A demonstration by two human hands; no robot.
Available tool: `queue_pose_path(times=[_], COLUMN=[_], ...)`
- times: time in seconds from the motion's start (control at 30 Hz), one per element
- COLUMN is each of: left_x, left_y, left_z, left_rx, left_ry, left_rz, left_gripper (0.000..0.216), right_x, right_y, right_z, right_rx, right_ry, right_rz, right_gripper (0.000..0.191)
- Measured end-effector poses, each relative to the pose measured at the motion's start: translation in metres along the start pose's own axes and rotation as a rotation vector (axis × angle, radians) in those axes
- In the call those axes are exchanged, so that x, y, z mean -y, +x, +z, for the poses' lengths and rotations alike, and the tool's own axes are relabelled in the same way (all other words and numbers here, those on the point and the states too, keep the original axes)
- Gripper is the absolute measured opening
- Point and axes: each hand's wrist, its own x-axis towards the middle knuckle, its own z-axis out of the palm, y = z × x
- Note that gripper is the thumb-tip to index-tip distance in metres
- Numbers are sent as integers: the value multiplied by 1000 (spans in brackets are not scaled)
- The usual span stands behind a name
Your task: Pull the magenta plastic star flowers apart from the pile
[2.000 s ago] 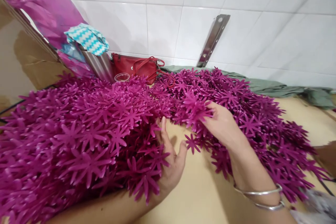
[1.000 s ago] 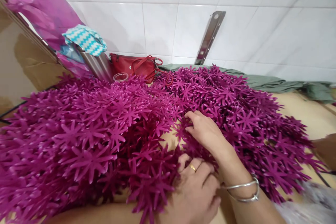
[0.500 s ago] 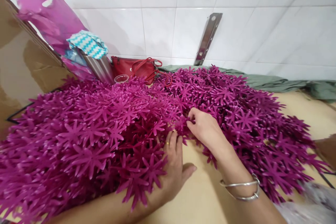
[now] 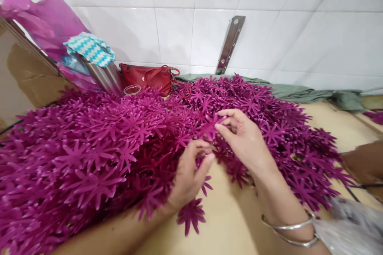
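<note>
At the far left, a pink plastic carrier bag (image 4: 48, 16) is seen above a cardboard box (image 4: 26, 81). Beside it, a metal cup (image 4: 107, 77) is topped by a teal-and-white zigzag cloth (image 4: 89, 50). In front, the left side is filled by a heap of magenta artificial flowers (image 4: 89, 151), behind which a clear round lid (image 4: 132, 90) and a red purse (image 4: 146, 76) are placed.

The left hand (image 4: 188, 171) is held at this heap's inner edge, fingers curled toward the thumb; whether anything is gripped cannot be told. Below it, a drooping flower (image 4: 191, 215) is seen over the tan work surface (image 4: 227, 227). Just right of the left fingertips, a single flower (image 4: 211, 126) is pinched between thumb and fingers of the right hand (image 4: 245, 139), above which a slotted metal strip (image 4: 230, 44) is set against the tiled wall.

Farther right, a second heap (image 4: 278, 139) is backed by a green cloth (image 4: 302, 93); the right wrist is ringed by a silver-coloured bangle (image 4: 295, 227), with clear plastic wrap (image 4: 353, 227) beside it.

For good handling, the pinch is probably best kept light and near the flower's centre, so that petals are not bent, while neighbouring petals are held back by the left hand. No lettering can be read; the purse's small pale mark is too tiny.
</note>
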Motion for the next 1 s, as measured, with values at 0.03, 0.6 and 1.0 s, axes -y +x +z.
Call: queue_pose_path(times=[0.03, 0.6, 1.0], left_x=[7, 29, -83], left_y=[5, 18, 18], left_z=[-2, -11, -18], left_rx=[-79, -213, -40], left_ry=[-130, -205, -87], left_rz=[-98, -199, -87], left_gripper=[27, 17, 47], right_x=[-2, -47, -42], right_y=[-5, -47, -58], right_z=[6, 57, 61], right_rx=[36, -89, -37], right_ry=[65, 235, -117], right_rz=[47, 149, -65], right_gripper=[28, 17, 5])
